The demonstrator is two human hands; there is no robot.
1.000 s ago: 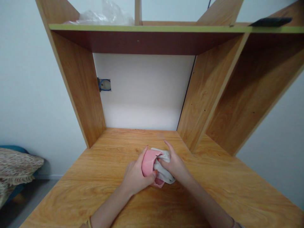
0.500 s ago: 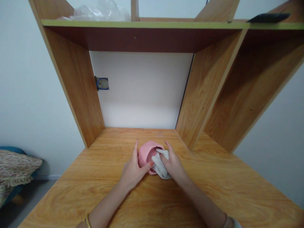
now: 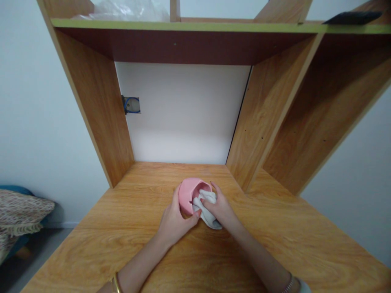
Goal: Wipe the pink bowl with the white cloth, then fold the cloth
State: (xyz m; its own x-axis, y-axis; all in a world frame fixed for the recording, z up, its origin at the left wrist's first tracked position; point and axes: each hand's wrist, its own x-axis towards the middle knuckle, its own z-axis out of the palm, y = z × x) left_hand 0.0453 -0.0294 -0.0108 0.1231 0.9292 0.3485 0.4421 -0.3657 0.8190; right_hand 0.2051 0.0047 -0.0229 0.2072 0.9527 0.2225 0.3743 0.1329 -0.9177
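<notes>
A pink faceted bowl-like pot (image 3: 187,194) is tilted on its side over the wooden desk, its opening turned to the right and toward me. My left hand (image 3: 175,217) grips it from the left, with the thumb at the lower rim. A small notch shows in the rim. My right hand (image 3: 220,205) is closed on a crumpled whitish cloth (image 3: 208,211), part of which is tucked inside the opening. The rest of the cloth hangs below the rim. The fingers of the right hand behind the cloth are partly hidden.
Under the pot is a wood-grain desk (image 3: 137,211). Upright panels (image 3: 269,122) and a shelf (image 3: 183,26) enclose it behind. Clear plastic (image 3: 128,10) and a dark flat object (image 3: 352,17) lie on the shelf. A wall box (image 3: 132,105) shows blue wire. Far left is a patterned cushion (image 3: 24,209).
The pot has turned in my left hand, bringing the notch round to its lower left. The right hand with the cloth has shifted only slightly at the opening. The view has tilted down slightly.
</notes>
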